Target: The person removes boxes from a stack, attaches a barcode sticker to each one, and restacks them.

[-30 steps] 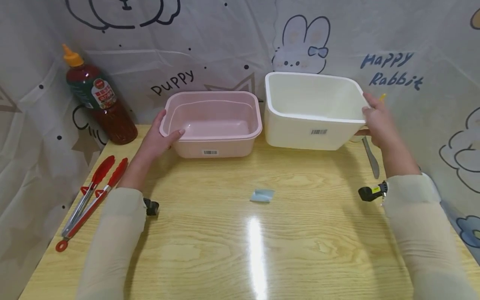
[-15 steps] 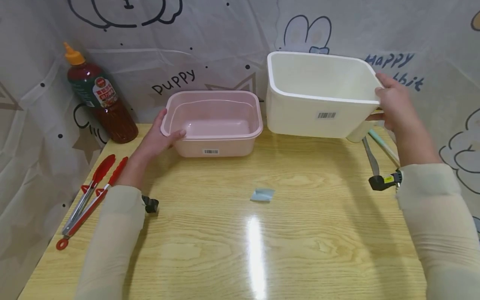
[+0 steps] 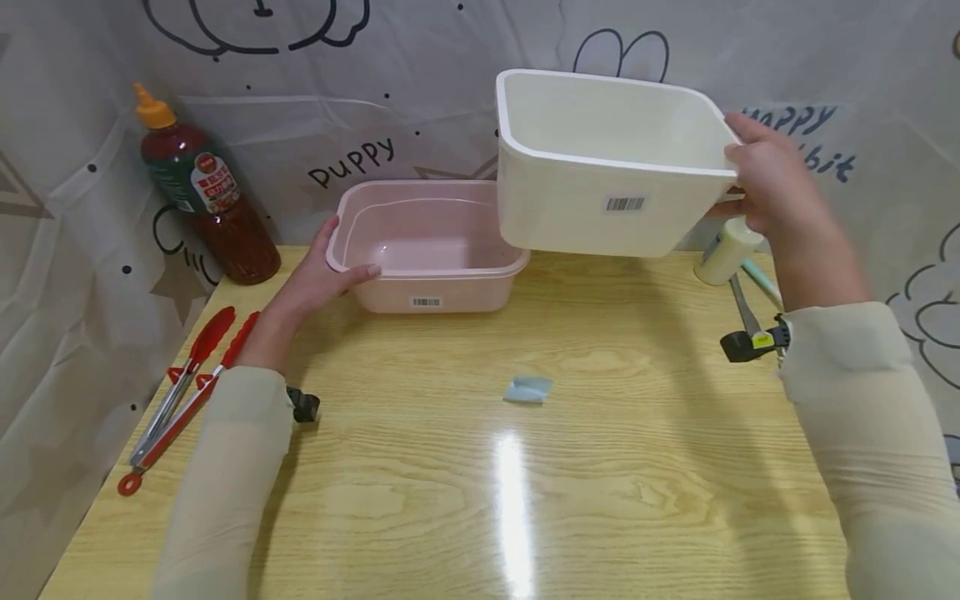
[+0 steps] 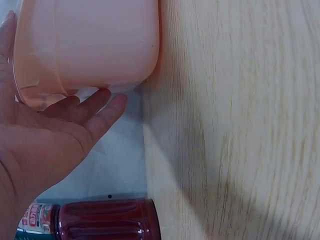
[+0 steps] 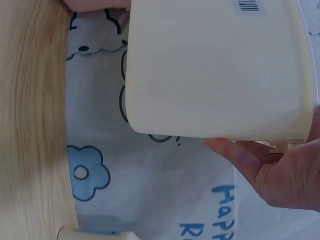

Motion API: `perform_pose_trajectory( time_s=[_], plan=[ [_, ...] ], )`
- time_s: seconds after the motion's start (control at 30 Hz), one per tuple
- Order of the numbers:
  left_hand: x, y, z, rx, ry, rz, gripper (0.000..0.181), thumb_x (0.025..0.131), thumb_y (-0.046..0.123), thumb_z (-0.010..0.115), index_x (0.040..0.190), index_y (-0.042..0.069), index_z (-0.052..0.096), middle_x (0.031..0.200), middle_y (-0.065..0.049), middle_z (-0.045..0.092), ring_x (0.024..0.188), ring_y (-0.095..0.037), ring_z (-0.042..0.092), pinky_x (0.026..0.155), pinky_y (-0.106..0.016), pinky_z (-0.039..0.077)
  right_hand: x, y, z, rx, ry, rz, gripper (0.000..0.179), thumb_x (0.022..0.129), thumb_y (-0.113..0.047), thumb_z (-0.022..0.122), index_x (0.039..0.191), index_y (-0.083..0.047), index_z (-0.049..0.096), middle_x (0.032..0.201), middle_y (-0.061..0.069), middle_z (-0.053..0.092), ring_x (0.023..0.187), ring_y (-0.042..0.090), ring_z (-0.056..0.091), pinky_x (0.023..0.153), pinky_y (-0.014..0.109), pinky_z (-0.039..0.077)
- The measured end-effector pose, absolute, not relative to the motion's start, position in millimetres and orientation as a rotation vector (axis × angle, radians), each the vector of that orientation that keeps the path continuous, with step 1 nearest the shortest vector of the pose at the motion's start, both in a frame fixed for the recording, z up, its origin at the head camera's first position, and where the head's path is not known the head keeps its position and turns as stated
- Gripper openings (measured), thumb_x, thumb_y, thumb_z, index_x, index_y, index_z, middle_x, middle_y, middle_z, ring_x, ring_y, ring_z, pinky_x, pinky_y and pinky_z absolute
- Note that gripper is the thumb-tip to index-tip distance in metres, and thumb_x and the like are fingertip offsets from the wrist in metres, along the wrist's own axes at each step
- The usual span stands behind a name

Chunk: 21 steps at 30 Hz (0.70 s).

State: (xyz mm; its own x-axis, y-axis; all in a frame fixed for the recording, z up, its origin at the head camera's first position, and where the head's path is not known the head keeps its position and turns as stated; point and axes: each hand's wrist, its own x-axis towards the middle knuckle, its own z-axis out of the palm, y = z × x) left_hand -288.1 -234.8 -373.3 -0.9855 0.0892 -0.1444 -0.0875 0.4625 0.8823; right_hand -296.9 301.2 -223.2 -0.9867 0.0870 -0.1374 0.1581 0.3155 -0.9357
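A pink plastic bin (image 3: 427, 292) stands at the back of the table in the head view. My left hand (image 3: 311, 271) grips its left end, thumb over the rim and fingers under it along the outer wall, as the left wrist view shows. The deeper white bin (image 3: 577, 208) is held up off the table by my right hand (image 3: 772, 175), which grips its right end at the rim. Tilted slightly, the white bin overlaps the pink bin's right end from this angle; whether they touch I cannot tell. In the right wrist view, fingers (image 5: 240, 155) press under the white bin's rim.
A red sauce bottle (image 3: 217, 200) with an orange cap stands at back left, red-tipped tongs (image 3: 187, 392) before it. At right are a cream bottle (image 3: 727, 250), a knife (image 3: 742, 304) and a pale green stick (image 3: 761, 279). Blue tape (image 3: 528, 389) marks the table's middle.
My right hand has raised the white bin off the table, then carried it left toward the pink bin. The cream bottle behind it has come into view. My left hand has stayed on the pink bin.
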Motion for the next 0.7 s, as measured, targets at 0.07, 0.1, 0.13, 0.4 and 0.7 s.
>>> perform_pose_trajectory(
  time_s=[0.07,0.1,0.13,0.4,0.7],
  plan=[
    [-287.9,-234.5,-372.9,-0.007,2.535,1.539,0.111,0.089,0.039,0.077,0.162,0.036,-0.006,0.170,-0.008,0.018,0.151,-0.037,0.029,0.121,-0.064,0.026,-298.4,292.4,-220.6,0.218,2.510,-1.777,0.050,0.109,-0.023,0.039,0.155,-0.041,0.037,0.137,-0.003,0.052,0.100,0.016,0.060,0.064,0.032,0.060],
    [-287.7,-234.4,-372.8,-0.011,2.536,1.536,0.111,0.089,0.039,0.077,0.162,0.037,-0.006,0.170,-0.008,0.018,0.151,-0.037,0.028,0.121,-0.065,0.025,-298.9,288.1,-219.1,0.220,2.508,-1.776,0.050,0.108,-0.022,0.040,0.155,-0.040,0.038,0.136,-0.003,0.053,0.101,0.017,0.061,0.064,0.033,0.059],
    [-287.6,-234.3,-372.8,-0.014,2.536,1.533,0.112,0.089,0.041,0.077,0.162,0.037,-0.006,0.170,-0.008,0.018,0.151,-0.037,0.028,0.121,-0.065,0.025,-299.4,283.7,-217.8,0.217,2.507,-1.774,0.050,0.108,-0.023,0.039,0.155,-0.041,0.036,0.137,-0.002,0.052,0.101,0.017,0.061,0.066,0.033,0.059],
    [-289.8,-228.4,-374.3,-0.003,2.569,1.506,0.118,0.082,0.053,0.080,0.163,0.037,-0.005,0.169,-0.009,0.023,0.149,-0.037,0.033,0.121,-0.065,0.025,-303.9,244.2,-208.0,0.146,2.452,-1.842,0.051,0.106,-0.016,0.039,0.153,-0.035,0.043,0.130,0.002,0.055,0.099,0.020,0.064,0.066,0.039,0.059],
    [-293.7,-220.5,-374.9,0.024,2.585,1.477,0.120,0.082,0.051,0.081,0.163,0.033,-0.006,0.169,-0.011,0.021,0.151,-0.037,0.029,0.124,-0.063,0.020,-305.8,195.3,-207.5,0.077,2.414,-1.808,0.060,0.105,-0.014,0.038,0.158,-0.042,0.030,0.153,0.008,0.046,0.109,0.024,0.061,0.079,0.040,0.059]
  ],
)
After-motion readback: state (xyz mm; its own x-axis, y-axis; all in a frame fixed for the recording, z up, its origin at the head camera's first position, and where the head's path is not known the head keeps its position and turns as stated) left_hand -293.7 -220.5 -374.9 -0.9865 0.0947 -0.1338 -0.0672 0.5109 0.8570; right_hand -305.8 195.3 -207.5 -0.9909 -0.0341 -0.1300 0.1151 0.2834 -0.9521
